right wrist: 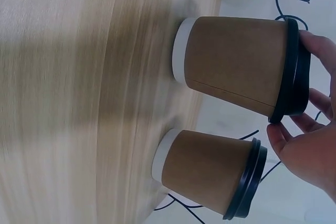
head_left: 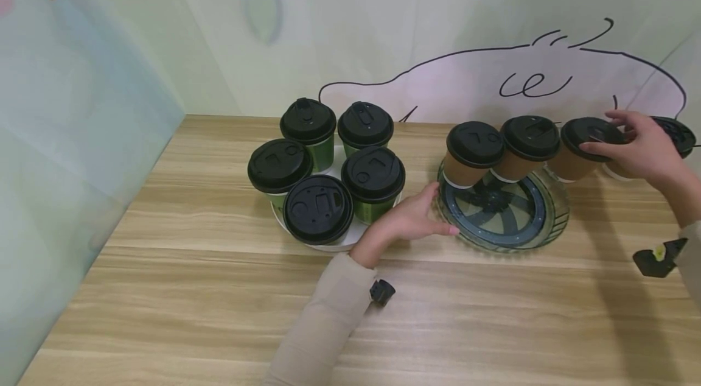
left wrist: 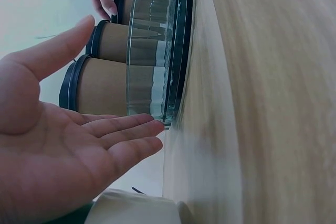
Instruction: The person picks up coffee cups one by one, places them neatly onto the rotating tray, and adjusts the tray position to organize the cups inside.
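My right hand (head_left: pixel 638 145) holds a brown paper cup (right wrist: pixel 236 66) by its black lid (right wrist: pixel 295 72), thumb on one side and fingers on the other. This cup stands to the right of a round clear ribbed tray (head_left: pixel 557 206), which has a dark ring and spokes in its base. My left hand (head_left: pixel 413 215) is at the tray's left edge, thumb spread and fingers extended; in the left wrist view its fingertips (left wrist: pixel 152 127) lie at the tray wall. Two brown lidded cups, one (head_left: pixel 462 171) left and one (head_left: pixel 517 167) right, stand at the tray's back.
Another brown cup (right wrist: pixel 207 171) stands beyond the held one, at the far right. Several green cups with black lids (head_left: pixel 311 121) are grouped on a white round tray (head_left: pixel 358 232) left of my left hand. A wall with line drawings borders the wooden table (head_left: pixel 219 307).
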A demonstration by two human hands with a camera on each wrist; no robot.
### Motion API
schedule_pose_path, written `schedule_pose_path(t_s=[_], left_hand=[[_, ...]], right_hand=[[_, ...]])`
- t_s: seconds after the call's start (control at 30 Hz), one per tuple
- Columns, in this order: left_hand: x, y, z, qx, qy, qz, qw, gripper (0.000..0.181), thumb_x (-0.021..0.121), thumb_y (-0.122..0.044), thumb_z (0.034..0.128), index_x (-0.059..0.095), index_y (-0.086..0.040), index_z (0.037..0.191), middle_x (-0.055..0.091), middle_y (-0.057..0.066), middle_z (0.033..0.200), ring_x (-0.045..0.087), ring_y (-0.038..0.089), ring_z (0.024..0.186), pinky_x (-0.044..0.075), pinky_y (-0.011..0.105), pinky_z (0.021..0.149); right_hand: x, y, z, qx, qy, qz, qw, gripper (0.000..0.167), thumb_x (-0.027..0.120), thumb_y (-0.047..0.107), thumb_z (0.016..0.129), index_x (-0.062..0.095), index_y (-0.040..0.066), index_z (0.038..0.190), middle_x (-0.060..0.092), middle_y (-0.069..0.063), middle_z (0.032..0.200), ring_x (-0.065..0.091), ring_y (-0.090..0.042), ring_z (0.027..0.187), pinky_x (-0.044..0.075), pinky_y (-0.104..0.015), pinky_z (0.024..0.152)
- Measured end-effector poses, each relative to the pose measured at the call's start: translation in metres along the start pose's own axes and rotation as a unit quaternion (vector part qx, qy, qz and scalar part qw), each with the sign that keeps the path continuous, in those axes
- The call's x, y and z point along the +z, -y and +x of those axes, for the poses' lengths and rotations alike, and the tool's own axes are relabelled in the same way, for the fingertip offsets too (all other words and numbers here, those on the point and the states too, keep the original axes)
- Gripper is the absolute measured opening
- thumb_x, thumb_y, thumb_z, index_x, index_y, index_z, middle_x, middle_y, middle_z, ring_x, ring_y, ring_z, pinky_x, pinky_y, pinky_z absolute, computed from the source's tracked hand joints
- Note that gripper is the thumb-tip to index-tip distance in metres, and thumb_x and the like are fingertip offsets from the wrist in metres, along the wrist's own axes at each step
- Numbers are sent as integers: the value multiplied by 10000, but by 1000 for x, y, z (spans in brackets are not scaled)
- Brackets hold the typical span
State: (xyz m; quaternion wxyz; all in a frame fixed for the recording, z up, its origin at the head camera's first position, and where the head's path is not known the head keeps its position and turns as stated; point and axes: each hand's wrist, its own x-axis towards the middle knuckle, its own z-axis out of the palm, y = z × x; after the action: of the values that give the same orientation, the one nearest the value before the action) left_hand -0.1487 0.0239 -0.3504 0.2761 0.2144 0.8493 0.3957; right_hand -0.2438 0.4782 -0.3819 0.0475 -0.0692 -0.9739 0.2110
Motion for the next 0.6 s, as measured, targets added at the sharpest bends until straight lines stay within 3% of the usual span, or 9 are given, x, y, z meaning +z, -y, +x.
schedule_pose_path(t_s=[0.17, 0.43, 0.6], left_hand=[[0, 0, 0, 0, 3, -6, 10000, 908, 677, -338, 824, 95, -75, 1469, 272, 114, 1465, 279, 227, 1318, 279, 327, 1047], [0, 0, 0, 11, 27, -47, 10000, 910, 675, -338, 825, 89, -75, 1469, 269, 114, 1465, 280, 225, 1317, 281, 326, 1046], [0, 0, 0, 1, 32, -59, 10000, 912, 675, -340, 824, 86, -79, 1470, 268, 111, 1466, 282, 225, 1316, 284, 333, 1044]], right_hand=[[-16, 34, -25, 53, -15, -129, 9999, 886, 610, 529, 798, 172, 159, 1473, 287, -292, 1343, 321, -450, 1107, 348, -604, 758], [-45, 96, -66, -271, 163, 107, 9994, 813, 626, 367, 846, 209, -44, 1411, 286, -387, 1241, 314, -537, 1058, 277, -656, 834], [-46, 82, -60, -400, 129, 24, 9991, 850, 656, 391, 816, 216, -7, 1426, 340, -348, 1215, 368, -502, 1012, 323, -615, 776]])
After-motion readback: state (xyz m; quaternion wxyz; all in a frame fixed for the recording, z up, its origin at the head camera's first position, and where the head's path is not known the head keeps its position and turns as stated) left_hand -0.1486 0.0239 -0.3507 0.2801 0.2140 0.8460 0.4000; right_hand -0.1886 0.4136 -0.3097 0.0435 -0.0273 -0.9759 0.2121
